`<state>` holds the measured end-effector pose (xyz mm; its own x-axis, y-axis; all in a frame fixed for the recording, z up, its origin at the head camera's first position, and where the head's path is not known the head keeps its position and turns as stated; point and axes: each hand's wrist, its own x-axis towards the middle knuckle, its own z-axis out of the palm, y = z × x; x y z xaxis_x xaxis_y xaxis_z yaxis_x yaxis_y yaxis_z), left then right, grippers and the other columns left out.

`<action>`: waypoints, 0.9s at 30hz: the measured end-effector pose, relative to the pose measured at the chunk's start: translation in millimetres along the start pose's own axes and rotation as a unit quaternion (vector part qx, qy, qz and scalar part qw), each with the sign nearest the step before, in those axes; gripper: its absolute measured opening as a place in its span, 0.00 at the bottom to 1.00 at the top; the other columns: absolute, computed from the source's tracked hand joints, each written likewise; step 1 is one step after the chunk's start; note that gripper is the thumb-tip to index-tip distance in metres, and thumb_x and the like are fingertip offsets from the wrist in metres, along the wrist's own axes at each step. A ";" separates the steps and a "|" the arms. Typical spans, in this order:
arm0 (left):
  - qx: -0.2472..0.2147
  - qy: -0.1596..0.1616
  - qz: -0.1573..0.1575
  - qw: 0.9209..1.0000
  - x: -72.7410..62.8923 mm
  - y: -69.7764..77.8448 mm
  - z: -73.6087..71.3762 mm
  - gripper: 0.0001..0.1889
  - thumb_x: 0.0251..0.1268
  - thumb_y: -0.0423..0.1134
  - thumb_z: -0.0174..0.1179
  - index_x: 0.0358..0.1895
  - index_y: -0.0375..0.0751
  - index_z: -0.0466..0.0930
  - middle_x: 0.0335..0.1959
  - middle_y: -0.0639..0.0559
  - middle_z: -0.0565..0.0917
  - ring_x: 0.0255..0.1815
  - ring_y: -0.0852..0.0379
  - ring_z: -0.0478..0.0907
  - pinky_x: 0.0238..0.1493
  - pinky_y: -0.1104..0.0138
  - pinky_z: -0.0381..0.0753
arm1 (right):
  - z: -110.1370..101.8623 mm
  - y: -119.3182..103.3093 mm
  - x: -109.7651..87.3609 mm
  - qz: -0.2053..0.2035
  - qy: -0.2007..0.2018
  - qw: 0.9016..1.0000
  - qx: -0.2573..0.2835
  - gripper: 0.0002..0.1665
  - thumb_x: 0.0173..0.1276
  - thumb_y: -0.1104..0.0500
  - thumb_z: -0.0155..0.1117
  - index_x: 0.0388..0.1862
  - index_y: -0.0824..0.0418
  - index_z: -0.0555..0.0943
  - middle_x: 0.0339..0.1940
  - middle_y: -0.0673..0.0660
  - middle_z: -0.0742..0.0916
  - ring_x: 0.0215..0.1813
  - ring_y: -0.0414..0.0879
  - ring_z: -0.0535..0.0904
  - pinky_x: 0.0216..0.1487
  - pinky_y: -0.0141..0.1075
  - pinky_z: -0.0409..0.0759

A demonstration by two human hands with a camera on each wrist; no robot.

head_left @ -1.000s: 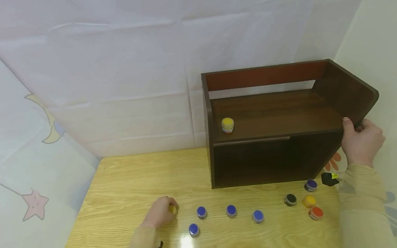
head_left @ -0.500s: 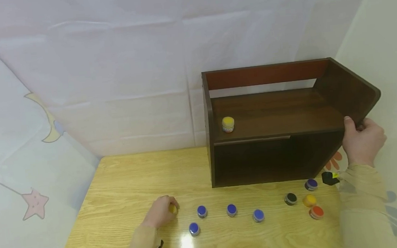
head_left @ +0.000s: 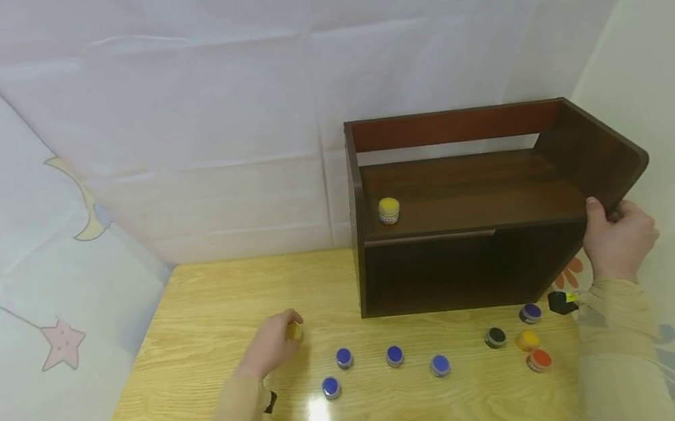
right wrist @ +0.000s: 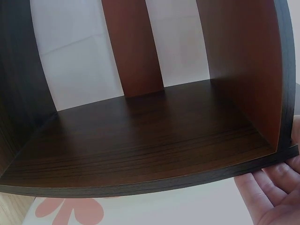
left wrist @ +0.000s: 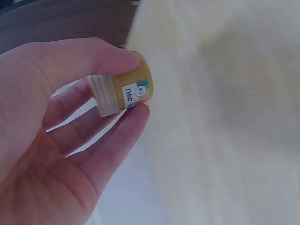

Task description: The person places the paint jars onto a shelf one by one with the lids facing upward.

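Between thumb and fingers, my left hand point(head_left: 272, 342) pinches a small yellow paint jar point(left wrist: 132, 84) with a clear ridged end and a printed label. The left wrist view shows the jar lying sideways in the grip, over the wooden table. My right hand point(head_left: 619, 237) grips the front edge of the right side panel of a dark brown shelf unit point(head_left: 474, 230), its thumb at the shelf board's corner. In the right wrist view, fingers point(right wrist: 255, 192) reach behind that panel. Another yellow-lidded paint jar point(head_left: 389, 211) stands upright at the left of the upper shelf.
Several blue-lidded jars, one a blue jar point(head_left: 331, 388), stand on the wooden table point(head_left: 222, 282) right of my left hand. A black-lidded jar point(head_left: 495, 337), purple jar point(head_left: 530, 314), orange-yellow jar point(head_left: 528, 340) and red jar point(head_left: 538, 360) cluster at front right. Cloth-covered walls enclose the table.
My left hand has lifted slightly and shifted away from me with the yellow paint jar in its grip. The right hand keeps its hold on the side panel.
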<state>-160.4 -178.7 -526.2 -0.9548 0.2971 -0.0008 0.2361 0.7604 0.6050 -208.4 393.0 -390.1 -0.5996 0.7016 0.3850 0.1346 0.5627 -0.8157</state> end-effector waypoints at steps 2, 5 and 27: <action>-0.008 0.006 0.008 1.000 4.6 8.6 -7.7 0.22 0.52 0.22 0.68 0.53 0.36 0.80 0.46 0.45 0.84 0.45 0.49 0.81 0.45 0.56 0.83 | 0.2 0.0 -0.1 -0.001 0.000 1.000 -0.001 0.17 0.70 0.46 0.62 0.22 0.50 0.76 0.09 0.26 0.69 0.20 0.29 0.64 0.27 0.30 0.61; -0.012 0.012 0.030 0.999 11.4 21.9 -18.9 0.21 0.55 0.23 0.69 0.53 0.35 0.80 0.45 0.46 0.85 0.45 0.49 0.82 0.45 0.56 0.84 | 0.5 -0.6 -0.1 -0.002 0.000 1.000 0.001 0.18 0.70 0.46 0.62 0.20 0.49 0.75 0.09 0.27 0.69 0.20 0.30 0.64 0.26 0.30 0.61; 0.021 0.085 0.196 0.977 26.7 93.0 -63.0 0.19 0.60 0.30 0.73 0.55 0.42 0.83 0.48 0.55 0.85 0.45 0.60 0.81 0.50 0.61 0.83 | 2.4 0.4 -0.1 -0.006 0.010 1.000 0.008 0.19 0.69 0.47 0.62 0.18 0.45 0.73 0.10 0.27 0.69 0.20 0.29 0.64 0.27 0.29 0.60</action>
<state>-175.3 -136.4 -419.8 -0.8050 0.4731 0.3581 0.5933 0.6321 0.4985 -210.1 392.1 -391.4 -0.5857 0.7035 0.4026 0.1147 0.5636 -0.8180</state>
